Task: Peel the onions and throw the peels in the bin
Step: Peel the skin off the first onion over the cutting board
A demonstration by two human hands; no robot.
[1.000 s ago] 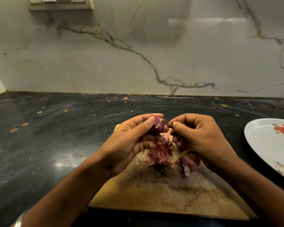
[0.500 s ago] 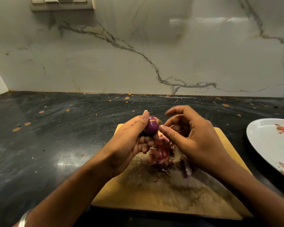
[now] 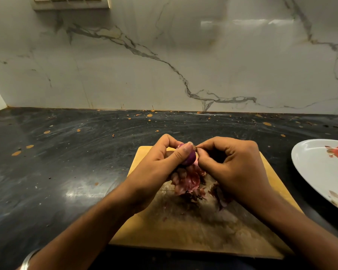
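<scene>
Onion (image 3: 189, 159), small and purple, is sitting in the curled fingers of the left hand (image 3: 160, 168), raised just above the far end of the wooden cutting board (image 3: 183, 227). Its visible flank is showing glossy and smooth, which suggests most of the dry skin is off. The left thumb is pressing across the bulb's top, clamping it. The right hand (image 3: 230, 168) is meeting it from the side, thumb and forefinger pinched together at the onion's tip on what appears to be a last scrap of skin or the dry end; the scrap itself is too small to make out.

Directly beneath the hands, a heap of pink and dark peels (image 3: 189, 184) is lying on the board, with a further dark piece partly hidden under the right wrist. Judging by this heap, the peeling stage is well advanced, while the disposal stage is not yet begun: every visible peel is on the board, and no bin is appearing in view.

Off to the right, a white plate (image 3: 312, 172) with a red motif is resting on the dark, speckled countertop (image 3: 66, 172), well apart from the board. Whether more onions are waiting cannot be told.
</scene>
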